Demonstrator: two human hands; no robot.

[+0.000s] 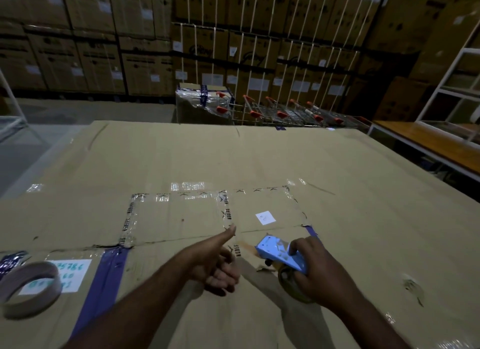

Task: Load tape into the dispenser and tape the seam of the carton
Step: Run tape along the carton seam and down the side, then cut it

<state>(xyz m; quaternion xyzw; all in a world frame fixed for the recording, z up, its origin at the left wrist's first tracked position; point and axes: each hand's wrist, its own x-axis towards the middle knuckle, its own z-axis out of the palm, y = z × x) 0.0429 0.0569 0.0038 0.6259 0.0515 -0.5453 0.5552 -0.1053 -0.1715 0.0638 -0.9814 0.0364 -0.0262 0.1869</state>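
A large brown carton fills the view, its top patched with clear printed tape. My right hand grips a light blue tape dispenser with a roll mounted in it, resting on the carton near a seam. My left hand is just to its left, fingers curled and thumb stretched forward along a strip of clear printed tape, holding nothing. A spare brown tape roll lies flat on the carton at the near left.
A white label and a blue tape strip mark the carton top. Shopping trolleys stand behind the carton's far edge. Stacked cartons line the back wall. A white-framed bench is at right.
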